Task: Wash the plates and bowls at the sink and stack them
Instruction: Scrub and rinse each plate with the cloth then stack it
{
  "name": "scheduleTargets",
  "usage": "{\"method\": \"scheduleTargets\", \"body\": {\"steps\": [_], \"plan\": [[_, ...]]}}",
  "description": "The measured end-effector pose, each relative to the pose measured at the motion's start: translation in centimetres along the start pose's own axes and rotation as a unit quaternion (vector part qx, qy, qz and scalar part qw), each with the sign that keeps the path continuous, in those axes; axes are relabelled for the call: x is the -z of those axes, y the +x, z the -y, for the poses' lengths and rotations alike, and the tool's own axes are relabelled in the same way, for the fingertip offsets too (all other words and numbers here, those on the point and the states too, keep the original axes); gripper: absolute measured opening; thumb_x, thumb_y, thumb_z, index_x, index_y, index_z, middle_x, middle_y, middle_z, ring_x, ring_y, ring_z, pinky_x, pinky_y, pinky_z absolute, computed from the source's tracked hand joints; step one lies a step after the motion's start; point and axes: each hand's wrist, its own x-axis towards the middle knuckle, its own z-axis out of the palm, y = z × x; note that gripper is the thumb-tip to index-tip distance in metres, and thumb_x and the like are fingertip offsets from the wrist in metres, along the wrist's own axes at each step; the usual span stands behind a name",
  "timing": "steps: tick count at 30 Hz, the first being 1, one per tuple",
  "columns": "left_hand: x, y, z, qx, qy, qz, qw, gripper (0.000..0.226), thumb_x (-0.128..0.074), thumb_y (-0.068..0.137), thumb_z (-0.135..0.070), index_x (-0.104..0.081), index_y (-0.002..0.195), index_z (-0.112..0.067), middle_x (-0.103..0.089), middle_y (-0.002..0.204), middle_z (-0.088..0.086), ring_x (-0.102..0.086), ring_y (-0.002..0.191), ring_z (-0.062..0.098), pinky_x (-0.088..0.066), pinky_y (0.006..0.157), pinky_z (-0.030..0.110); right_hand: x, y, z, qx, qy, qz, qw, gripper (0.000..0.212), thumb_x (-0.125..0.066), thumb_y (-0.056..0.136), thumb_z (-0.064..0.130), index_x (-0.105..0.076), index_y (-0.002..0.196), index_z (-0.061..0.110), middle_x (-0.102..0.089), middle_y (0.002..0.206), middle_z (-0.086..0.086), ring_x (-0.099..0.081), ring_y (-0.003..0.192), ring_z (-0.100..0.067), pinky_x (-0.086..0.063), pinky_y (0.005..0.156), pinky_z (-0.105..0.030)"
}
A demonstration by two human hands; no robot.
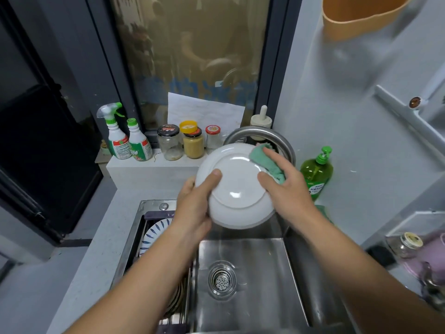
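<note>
Plate (237,189) underside up in left fingers (213,180); right fingers (275,158) flat on cloth (261,160); faucet (260,131) half-hidden

Spray bottle labels (119,146) unreadable, soap bottle label (315,188) blurred, blue window lettering (199,89) illegible

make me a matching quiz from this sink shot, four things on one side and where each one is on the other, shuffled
1 white plate
2 green cloth
3 soap bottle
4 blue-patterned plate

A in the sink's left side
B pressed under the right hand
C standing untouched at far right
D gripped by the left hand

Pairs: 1-D, 2-B, 3-C, 4-A
</note>
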Motion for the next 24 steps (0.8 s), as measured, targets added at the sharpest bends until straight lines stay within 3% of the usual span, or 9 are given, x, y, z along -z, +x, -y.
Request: {"method": "scheduleTargets", "body": {"steps": [3, 7, 10, 12, 14, 16, 18, 20, 24], "plan": [[0.7, 0.8, -1.8, 0.035, 0.113, 0.052, 0.992, 0.053, -0.082, 0.076, -0.014, -0.063, 0.124, -0.002, -0.077, 0.107, 0.021, -0.075, 0.086, 0.031, -0.063, 0.069, 0.039, 1.6, 0.9, 0.2, -0.004, -0.021, 0.068, 0.997, 0.052, -0.066, 0.089, 0.005, -0.062, 0.132, 0.034, -0.062, 0.129, 0.004, -0.061, 0.114, -0.01, -0.049, 0.104, -0.036], [0.5, 1.2, -1.3, 0.03, 0.101, 0.027, 0.994, 0.034, -0.078, 0.083, -0.006, -0.067, 0.115, -0.004, -0.077, 0.103, 0.02, -0.076, 0.083, 0.029, -0.062, 0.066, 0.037, 0.1, -0.2, -1.0, 0.006, -0.068, 0.03, 0.997, 0.052, -0.06, 0.095, 0.012, -0.052, 0.143, 0.03, -0.052, 0.14, 0.004, -0.049, 0.128, -0.008, -0.036, 0.107, -0.018], [0.0, 1.1, 0.6, 0.0, 0.029, -0.038, 0.999, 0.035, -0.076, 0.087, -0.005, -0.066, 0.12, -0.007, -0.078, 0.106, 0.016, -0.077, 0.091, 0.03, -0.063, 0.067, 0.037, -2.6, -3.2, -2.7, -0.001, -0.113, -0.01, 0.994, 0.063, -0.05, 0.096, 0.035, -0.028, 0.155, 0.03, -0.014, 0.164, 0.004, -0.014, 0.147, -0.001, -0.015, 0.12, -0.022], [-0.2, 1.1, 1.9, -0.005, -0.029, -0.071, 0.997, 0.036, -0.075, 0.088, -0.008, -0.064, 0.123, -0.009, -0.078, 0.108, 0.015, -0.077, 0.095, 0.03, -0.065, 0.074, 0.043, -5.0, -6.1, -3.2, 0.015, -0.145, -0.014, 0.989, 0.071, -0.044, 0.096, 0.04, -0.011, 0.158, 0.031, 0.017, 0.164, 0.012, 0.008, 0.144, 0.006, -0.003, 0.118, -0.018], [-0.3, 0.9, 2.9, 0.004, -0.07, -0.08, 0.994, 0.037, -0.074, 0.091, -0.01, -0.062, 0.126, -0.01, -0.077, 0.112, 0.016, -0.075, 0.103, 0.033, -0.061, 0.089, 0.054, -6.5, -7.8, -3.5, 0.041, -0.167, -0.018, 0.985, 0.072, -0.039, 0.095, 0.044, -0.006, 0.158, 0.032, 0.029, 0.159, 0.019, 0.017, 0.141, 0.01, 0.003, 0.111, -0.009], [-0.3, 0.6, 3.8, 0.014, -0.09, -0.059, 0.994, 0.04, -0.071, 0.092, -0.009, -0.062, 0.131, -0.01, -0.076, 0.117, 0.017, -0.072, 0.11, 0.035, -0.056, 0.098, 0.057, -6.1, -6.4, -3.8, 0.048, -0.147, -0.046, 0.987, 0.067, -0.042, 0.097, 0.04, -0.016, 0.157, 0.028, 0.017, 0.163, 0.015, 0.007, 0.144, 0.008, -0.002, 0.114, -0.01], [-0.2, 0.2, 4.5, 0.023, -0.083, -0.03, 0.996, 0.042, -0.07, 0.093, -0.007, -0.061, 0.134, -0.011, -0.075, 0.121, 0.016, -0.071, 0.114, 0.034, -0.054, 0.102, 0.058, -4.6, -3.8, -3.4, 0.011, -0.094, -0.078, 0.992, 0.059, -0.052, 0.099, 0.026, -0.029, 0.154, 0.024, -0.009, 0.164, 0.006, -0.014, 0.145, 0.0, -0.017, 0.116, -0.017], [0.0, -0.2, 4.6, 0.049, -0.071, -0.009, 0.996, 0.042, -0.068, 0.093, -0.004, -0.062, 0.135, -0.011, -0.075, 0.121, 0.016, -0.071, 0.115, 0.034, -0.057, 0.099, 0.055, -3.4, -1.9, -2.8, -0.018, -0.058, -0.073, 0.996, 0.056, -0.055, 0.097, 0.012, -0.038, 0.15, 0.024, -0.027, 0.158, 0.002, -0.029, 0.143, -0.007, -0.024, 0.114, -0.017], [1.1, 0.3, 2.8, 0.081, -0.04, 0.027, 0.996, 0.042, -0.07, 0.089, -0.004, -0.064, 0.13, -0.005, -0.075, 0.118, 0.021, -0.073, 0.109, 0.036, -0.064, 0.082, 0.046, -1.7, -0.3, -1.9, 0.004, -0.083, 0.002, 0.997, 0.055, -0.059, 0.094, 0.005, -0.047, 0.145, 0.023, -0.037, 0.152, 0.004, -0.034, 0.14, -0.008, -0.022, 0.103, -0.001]]}}
